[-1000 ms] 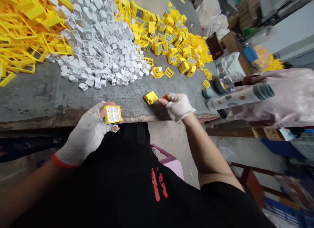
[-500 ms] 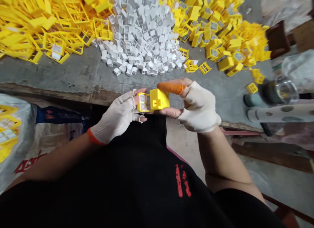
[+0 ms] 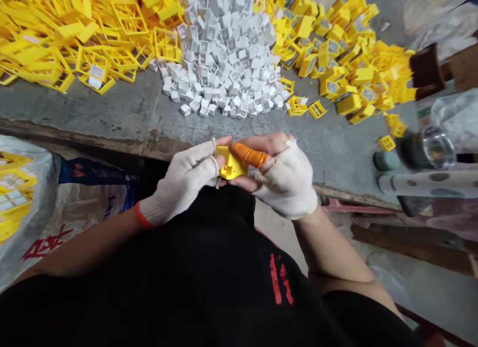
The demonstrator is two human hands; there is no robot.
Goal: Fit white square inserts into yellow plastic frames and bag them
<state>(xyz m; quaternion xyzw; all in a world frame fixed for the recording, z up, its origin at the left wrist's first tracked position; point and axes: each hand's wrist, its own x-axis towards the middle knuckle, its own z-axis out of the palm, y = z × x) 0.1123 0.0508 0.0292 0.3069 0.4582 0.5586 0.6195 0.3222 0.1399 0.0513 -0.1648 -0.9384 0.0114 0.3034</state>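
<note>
Between my two hands, just off the table's near edge, is a small yellow plastic housing [image 3: 233,169] with a little raised catch on its face. My left hand [image 3: 190,175], in a white fingerless glove with an orange cuff, grips its left end, thumb on the top face. From the other side my right hand [image 3: 280,170], gloved in white with an orange cover on one finger, pinches the housing; the covered finger lies across its top. The yellow frame with white keys inside that showed earlier is hidden now by fingers and housing.
On the grey table [image 3: 123,115] lie a heap of yellow frames [image 3: 127,18], a pile of white key-like caps [image 3: 227,53] and a heap of yellow housings [image 3: 336,58]. At right stand a clear cup [image 3: 436,148] and a white cylinder [image 3: 429,185]. A sack of yellow parts [image 3: 17,187] sits at left.
My hands have come closer together. The yellow housing has moved left and tilted, covering the frame with white keys. My left thumb now presses on it, and the right orange-covered finger lies over its top.
</note>
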